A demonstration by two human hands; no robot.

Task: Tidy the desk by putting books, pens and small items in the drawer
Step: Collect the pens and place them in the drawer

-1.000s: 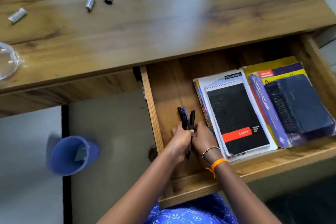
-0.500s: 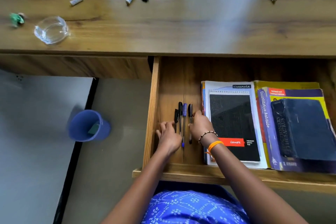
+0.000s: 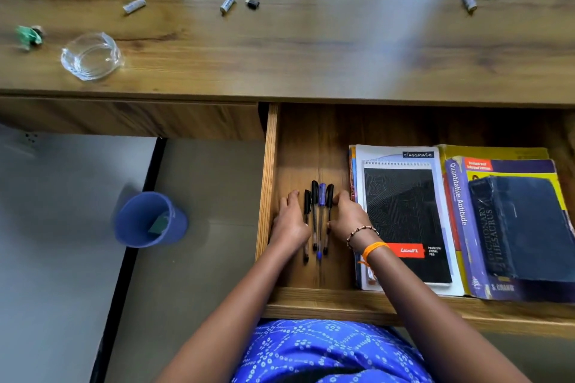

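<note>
Item: four ballpoint pens (image 3: 318,217), capped, lying side by side on the drawer (image 3: 268,183) floor. Left hand (image 3: 290,224) and right hand (image 3: 348,217) flank the row, fingers (image 3: 341,198) extended, loosely together, edging against the outer pens, gripping nothing. Likely light, rigid, smooth, prone to rolling; best gathered mid-barrel.

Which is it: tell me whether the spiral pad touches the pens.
Apart. The head view shows bare drawer floor and the right hand between the black spiral pad and the pens.

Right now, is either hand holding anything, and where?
Nothing is lifted: the left hand and right hand press the sides of four pens lying in the drawer.
</note>
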